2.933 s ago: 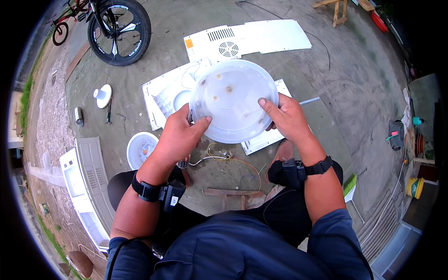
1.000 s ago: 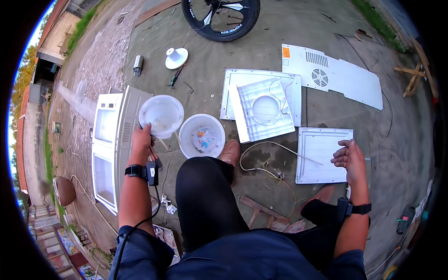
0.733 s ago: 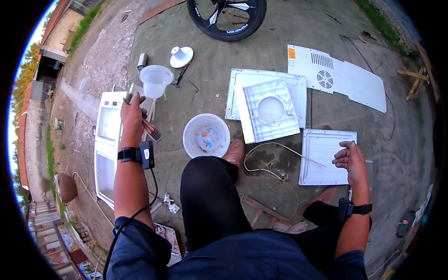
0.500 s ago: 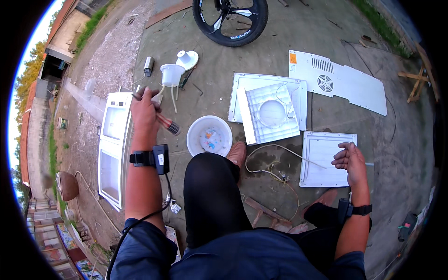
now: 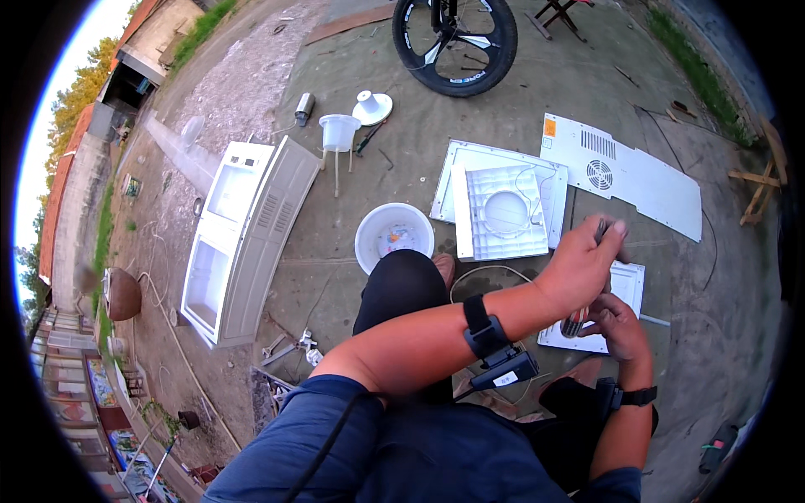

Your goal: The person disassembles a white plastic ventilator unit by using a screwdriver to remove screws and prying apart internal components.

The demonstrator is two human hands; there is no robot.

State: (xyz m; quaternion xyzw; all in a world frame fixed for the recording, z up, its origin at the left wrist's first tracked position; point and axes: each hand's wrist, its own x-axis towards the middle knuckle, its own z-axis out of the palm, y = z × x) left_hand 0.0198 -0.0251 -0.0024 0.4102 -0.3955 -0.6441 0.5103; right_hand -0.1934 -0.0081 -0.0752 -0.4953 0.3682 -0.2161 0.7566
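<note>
My left hand [image 5: 580,267] has its forearm crossing in front of me to the right. Its fingers are closed round a hand tool [image 5: 573,324] with a red-and-dark grip, whose lower end sticks out below the fist; a dark metal part shows by the thumb. Just below, my right hand [image 5: 622,329] has its fingers bent inward beside the grip. What they pinch, if anything, is hidden. Both hands are above a white square panel [image 5: 631,289] on the ground, covering part of it.
A white bucket [image 5: 360,243] with small bits inside stands before my knee. To the left lies a white appliance casing [image 5: 268,226]. A white tub with legs [image 5: 339,132], a ribbed white frame [image 5: 530,239], a vented panel [image 5: 646,180] and a bicycle wheel [image 5: 503,63] are farther off.
My left hand has swung from the far left, near the tub and casing, over to my right hand, carrying the tool. The right hand's fingers have drawn in toward it. The view has shifted.
</note>
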